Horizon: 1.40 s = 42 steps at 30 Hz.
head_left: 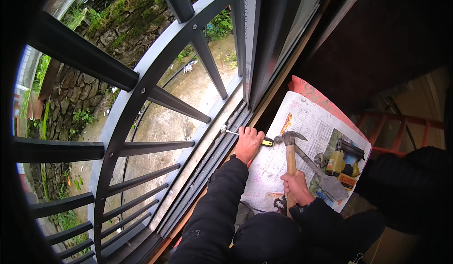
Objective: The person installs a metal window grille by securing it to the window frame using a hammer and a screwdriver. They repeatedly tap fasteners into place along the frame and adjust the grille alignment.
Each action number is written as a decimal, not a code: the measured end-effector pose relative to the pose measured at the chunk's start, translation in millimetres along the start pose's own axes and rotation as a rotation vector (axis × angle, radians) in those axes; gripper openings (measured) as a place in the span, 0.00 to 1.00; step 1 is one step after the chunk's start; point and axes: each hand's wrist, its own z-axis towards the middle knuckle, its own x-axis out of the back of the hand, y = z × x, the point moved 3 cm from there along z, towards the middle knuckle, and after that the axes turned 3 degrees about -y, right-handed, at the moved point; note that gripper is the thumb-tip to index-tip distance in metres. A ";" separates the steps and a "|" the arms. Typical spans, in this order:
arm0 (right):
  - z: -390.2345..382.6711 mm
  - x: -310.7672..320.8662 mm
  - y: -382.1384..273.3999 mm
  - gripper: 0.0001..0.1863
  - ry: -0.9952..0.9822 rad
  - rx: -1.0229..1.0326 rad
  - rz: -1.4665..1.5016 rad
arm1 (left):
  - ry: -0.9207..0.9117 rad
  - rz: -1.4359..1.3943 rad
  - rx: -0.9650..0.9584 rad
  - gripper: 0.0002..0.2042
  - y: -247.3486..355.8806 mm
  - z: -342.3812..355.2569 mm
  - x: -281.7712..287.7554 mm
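My left hand [249,143] grips a screwdriver [266,142] with a yellow-and-black handle, its thin shaft pointing left to a small round spot on the window sill [223,128]. My right hand [295,184] is closed on the wooden handle of a claw hammer [291,158], whose metal head is just right of the screwdriver's handle end. Under the hammer, newspaper [273,184] lies over a red sheet [304,84]. On it are a grey trowel-like tool [330,186], a yellow-and-black power tool [336,164], a small orange box [348,182] and what looks like a wrench [321,159].
A dark metal window grille [165,146] fills the left, with concrete ground [222,56] and a stone wall [85,89] outside. The sliding window frame [259,51] runs alongside the sill. A red ladder [396,136] stands at right, beside dark clothing [406,188] whose wearer is unclear.
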 end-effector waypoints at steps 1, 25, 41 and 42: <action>0.3 0.0 0.0 0.07 0.007 -0.005 0.003 | 0.004 0.012 -0.011 0.07 -1.2 0.1 0.6; -11.4 -6.4 -25.0 0.07 0.007 0.025 0.004 | 0.310 -0.540 0.243 0.13 -18.4 27.1 45.2; -22.0 -21.3 -41.0 0.06 -0.129 0.111 0.193 | 0.267 -0.528 0.278 0.13 -21.1 24.8 37.7; -22.8 -18.4 -42.9 0.06 -0.145 0.145 0.210 | 0.280 -0.512 0.269 0.13 -21.5 24.4 37.7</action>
